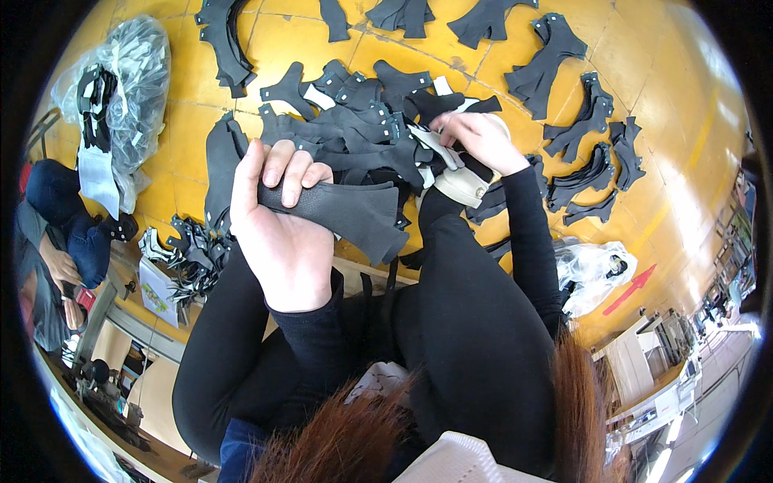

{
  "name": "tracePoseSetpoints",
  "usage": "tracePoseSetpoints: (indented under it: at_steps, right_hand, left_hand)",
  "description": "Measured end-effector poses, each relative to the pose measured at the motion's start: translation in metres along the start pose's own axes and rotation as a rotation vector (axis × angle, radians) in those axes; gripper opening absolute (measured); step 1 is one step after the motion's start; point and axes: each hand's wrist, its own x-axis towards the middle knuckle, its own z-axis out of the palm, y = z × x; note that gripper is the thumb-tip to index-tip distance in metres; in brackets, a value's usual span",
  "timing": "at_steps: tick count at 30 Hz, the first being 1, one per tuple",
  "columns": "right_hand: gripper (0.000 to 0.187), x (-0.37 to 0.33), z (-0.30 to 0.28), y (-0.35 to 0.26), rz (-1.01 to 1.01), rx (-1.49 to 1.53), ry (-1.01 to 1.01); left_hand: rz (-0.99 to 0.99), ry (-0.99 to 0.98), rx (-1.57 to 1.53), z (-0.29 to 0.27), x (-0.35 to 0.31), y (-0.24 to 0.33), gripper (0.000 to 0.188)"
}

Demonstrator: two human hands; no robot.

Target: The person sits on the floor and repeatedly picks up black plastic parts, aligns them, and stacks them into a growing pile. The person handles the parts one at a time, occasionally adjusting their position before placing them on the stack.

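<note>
My left hand (282, 225) is closed around a dark grey leather-like cut piece (346, 213), which flares out to the right from my fingers. Its fingertips fold over the top edge of the piece. My right hand (481, 143) is over the right side of a heap of similar dark pieces (354, 121), beside my cream shoe (460, 187). Its fingers are bent and slightly blurred, next to a pale grey-white piece (435, 145). Whether they grip that piece cannot be made out.
Small stacks of curved dark pieces (580, 177) lie around the heap on the yellow floor (451, 60). A clear plastic bag (141, 88) stands at the far left, another plastic bag (592, 274) at the right. Another person (60, 241) sits at the left. Workbenches stand behind.
</note>
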Motion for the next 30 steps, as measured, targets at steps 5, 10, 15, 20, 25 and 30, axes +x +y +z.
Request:
tracePoseSetpoints:
  at_steps: [5, 10, 15, 20, 25, 30]
  right_hand:
    - [0.041, 0.021, 0.027, 0.011, 0.002, -0.676, 0.321]
    - [0.034, 0.011, 0.032, 0.010, -0.114, -0.649, 0.454]
    - [0.020, 0.007, 0.039, 0.017, -0.196, -0.682, 0.474]
    - [0.014, 0.010, 0.045, 0.020, -0.125, -0.761, 0.544]
    - [0.013, 0.006, 0.025, 0.001, -0.252, -0.717, 0.868]
    - [0.011, 0.000, -0.018, -0.035, -0.403, -0.746, 0.811]
  left_hand:
    - [0.012, -0.008, 0.035, 0.001, 0.000, 0.000, 0.020]
    - [0.008, -0.012, 0.033, 0.003, 0.000, -0.001, 0.019]
    - [-0.006, -0.006, 0.033, 0.000, 0.001, -0.003, 0.018]
    - [-0.015, -0.010, 0.034, 0.000, 0.001, -0.002, 0.019]
    - [-0.018, -0.024, 0.034, 0.001, 0.002, -0.003, 0.017]
    - [0.001, 0.063, 0.051, 0.002, 0.001, -0.005, 0.021]
